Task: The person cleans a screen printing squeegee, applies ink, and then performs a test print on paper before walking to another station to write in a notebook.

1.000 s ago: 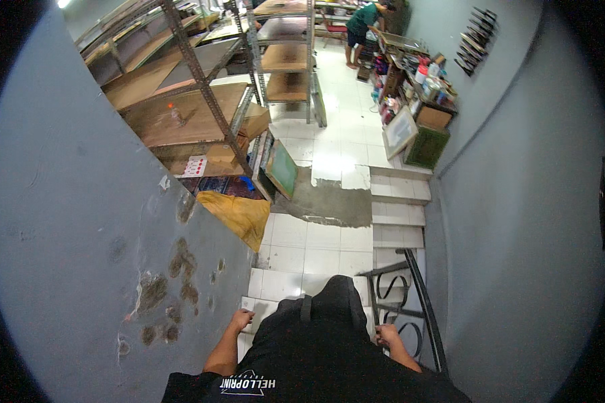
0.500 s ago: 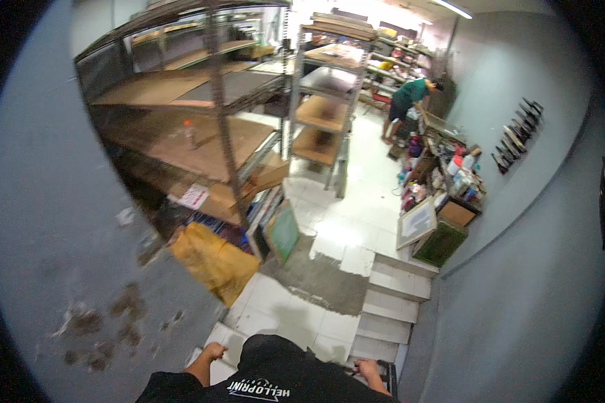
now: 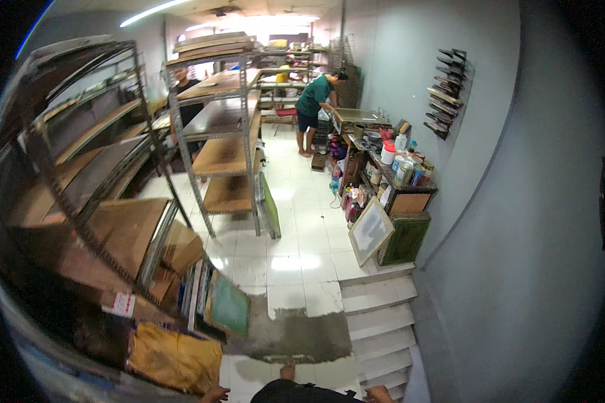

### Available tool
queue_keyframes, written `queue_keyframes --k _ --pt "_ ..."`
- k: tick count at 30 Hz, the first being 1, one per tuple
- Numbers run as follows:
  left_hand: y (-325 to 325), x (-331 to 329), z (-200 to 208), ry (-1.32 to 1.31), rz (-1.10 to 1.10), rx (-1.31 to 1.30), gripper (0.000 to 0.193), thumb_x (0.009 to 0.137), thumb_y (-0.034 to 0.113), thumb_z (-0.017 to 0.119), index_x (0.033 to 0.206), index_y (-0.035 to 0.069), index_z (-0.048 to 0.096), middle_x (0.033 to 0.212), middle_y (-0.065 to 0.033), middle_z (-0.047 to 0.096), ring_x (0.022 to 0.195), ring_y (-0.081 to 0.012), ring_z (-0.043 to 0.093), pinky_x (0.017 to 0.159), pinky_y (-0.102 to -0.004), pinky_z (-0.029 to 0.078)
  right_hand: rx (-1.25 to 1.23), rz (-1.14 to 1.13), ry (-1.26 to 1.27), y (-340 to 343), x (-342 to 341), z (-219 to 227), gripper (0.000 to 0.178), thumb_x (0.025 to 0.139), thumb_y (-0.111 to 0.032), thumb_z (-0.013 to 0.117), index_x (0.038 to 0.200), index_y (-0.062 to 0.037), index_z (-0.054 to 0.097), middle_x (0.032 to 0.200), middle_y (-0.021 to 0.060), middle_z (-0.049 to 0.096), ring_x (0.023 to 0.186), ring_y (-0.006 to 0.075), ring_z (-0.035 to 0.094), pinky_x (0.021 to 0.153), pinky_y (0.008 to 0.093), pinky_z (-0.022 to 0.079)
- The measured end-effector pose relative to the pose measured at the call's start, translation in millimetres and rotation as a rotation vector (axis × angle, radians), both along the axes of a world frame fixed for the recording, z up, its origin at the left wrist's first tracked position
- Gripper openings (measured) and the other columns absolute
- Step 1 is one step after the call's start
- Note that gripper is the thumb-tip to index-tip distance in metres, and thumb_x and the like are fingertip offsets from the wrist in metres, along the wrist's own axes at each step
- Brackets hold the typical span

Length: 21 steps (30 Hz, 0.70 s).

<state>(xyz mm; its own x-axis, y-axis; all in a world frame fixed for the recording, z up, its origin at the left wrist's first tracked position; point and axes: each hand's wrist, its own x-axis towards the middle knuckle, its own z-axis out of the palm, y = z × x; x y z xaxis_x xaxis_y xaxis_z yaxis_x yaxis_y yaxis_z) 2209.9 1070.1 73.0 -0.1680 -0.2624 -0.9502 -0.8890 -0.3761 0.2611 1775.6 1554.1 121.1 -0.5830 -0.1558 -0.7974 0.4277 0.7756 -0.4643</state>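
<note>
My left hand [image 3: 215, 394] shows at the lower edge, near the yellow sack [image 3: 175, 357]; its fingers are partly stretched and nothing shows in them. At the lower edge further right is my right hand [image 3: 378, 394], beside the white tiled steps [image 3: 382, 316]. Its fingers are loosely apart, with no held thing visible. Both hands are small and cut off by the frame. Between them, my dark clothing [image 3: 302, 391] and a bare foot [image 3: 287, 371] show over the tiled floor [image 3: 245, 371].
Metal shelving [image 3: 87, 235] fills the left, with framed screens [image 3: 227, 305] leaning by it. A rack [image 3: 228, 154] stands further back. A person in green [image 3: 312, 101] bends at a cluttered bench [image 3: 410, 185]. Another frame [image 3: 371, 232] leans near the steps. Squeegee-like tools [image 3: 446, 94] hang on the right wall.
The view has turned leftward-level and moved forward, bringing the shelves and bench closer. My hands now sit lower in the picture, and a bare foot has come into sight.
</note>
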Motion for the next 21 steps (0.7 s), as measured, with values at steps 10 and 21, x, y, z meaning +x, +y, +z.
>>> queue_keyframes --k 10,21 --pt "-196.2 -300.7 -79.6 0.226 -0.096 0.016 0.047 0.096 0.038 0.063 0.123 -0.001 0.062 0.118 -0.012 0.069 0.101 -0.0236 0.069 0.083 -0.0428 0.053 -0.207 -0.065 0.058 -119.2 -144.5 -99.3 0.026 0.089 -0.028 0.068 0.102 -0.0058 0.068 0.095 0.016 0.066 0.086 0.0289 0.066 0.066 0.0488 0.051" --pt "-304.6 -580.0 -29.1 0.175 -0.276 -0.12 0.048 0.096 0.037 0.062 0.126 -0.001 0.061 0.107 -0.012 0.07 0.096 -0.0238 0.068 0.084 -0.04 0.053 -0.057 -0.11 -0.02 -285.4 -429.0 -82.8 0.024 0.089 -0.024 0.067 0.099 -0.0028 0.068 0.089 0.0124 0.064 0.083 0.0235 0.064 0.06 0.0428 0.051"
